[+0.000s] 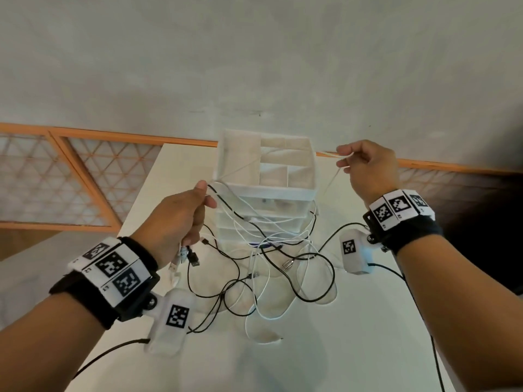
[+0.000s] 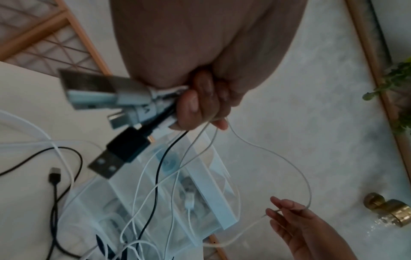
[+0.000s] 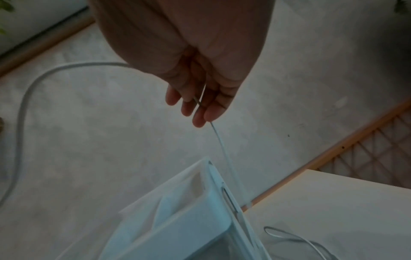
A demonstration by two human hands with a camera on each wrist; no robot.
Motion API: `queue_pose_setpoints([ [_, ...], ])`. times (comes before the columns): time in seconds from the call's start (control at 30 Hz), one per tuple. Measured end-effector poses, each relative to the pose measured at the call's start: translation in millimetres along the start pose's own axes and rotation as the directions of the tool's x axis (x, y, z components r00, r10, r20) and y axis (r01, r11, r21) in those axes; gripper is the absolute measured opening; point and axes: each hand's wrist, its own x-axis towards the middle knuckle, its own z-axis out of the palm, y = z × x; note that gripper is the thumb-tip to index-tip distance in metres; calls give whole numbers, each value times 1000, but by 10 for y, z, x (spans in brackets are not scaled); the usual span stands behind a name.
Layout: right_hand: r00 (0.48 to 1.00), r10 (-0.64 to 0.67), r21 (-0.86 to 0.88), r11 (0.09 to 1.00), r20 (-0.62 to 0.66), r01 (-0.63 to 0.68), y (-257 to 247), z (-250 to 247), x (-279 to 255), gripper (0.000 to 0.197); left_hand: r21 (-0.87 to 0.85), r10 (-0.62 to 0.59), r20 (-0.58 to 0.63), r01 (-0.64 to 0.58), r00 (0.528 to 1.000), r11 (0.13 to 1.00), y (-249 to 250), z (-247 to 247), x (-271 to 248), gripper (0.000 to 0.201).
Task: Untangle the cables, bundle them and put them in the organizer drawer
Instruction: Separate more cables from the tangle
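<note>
Over the white table (image 1: pixel 368 335), our left hand (image 1: pixel 175 219) clenches the plug ends (image 2: pixel 106 98) while the right hand (image 1: pixel 368 168) pinches one white cable (image 2: pixel 298 174); we should draw it slowly away from the left hand, clear of the tangle (image 1: pixel 268 267) below.

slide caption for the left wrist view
Left hand grips a bunch of USB plugs while right hand draws out one white cable.

Black wristbands (image 1: pixel 85 295) – white coded tags (image 1: pixel 113 264), cameras (image 1: pixel 169 321).

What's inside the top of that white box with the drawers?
The organizer's open top shows only bare white compartments. A white cable stretches above it. The frosted drawers below blur their contents.
</note>
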Motion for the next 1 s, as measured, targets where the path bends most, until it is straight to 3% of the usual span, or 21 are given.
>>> queue_pose_setpoints([
  [0.13,997,68,-44,997,-32,-70,206,42,50,33,-83,8,-123,-18,992,996,-78,-47,28,35],
  [0.27,990,143,-226,965,22,-134,500,67,24,12,-46,-15,-133,9,991,999,-135,-63,9,36],
  [0.33,984,174,-204,965,32,-164,555,73,20,11,-14,-36,-93,35,995,999,-153,-30,-9,36],
  [0.53,995,92,-119,989,30,-88,444,-69,49,25,13,-47,-25,47,999,999,-169,79,-33,34],
  [0.73,981,167,-122,980,97,-155,680,-108,-138,29,17,-74,-64,75,995,997,-222,73,-28,33],
  [1.0,991,98,-30,995,93,-95,546,-156,-56,21,-3,-82,-106,82,991,997,-254,51,-17,33],
])
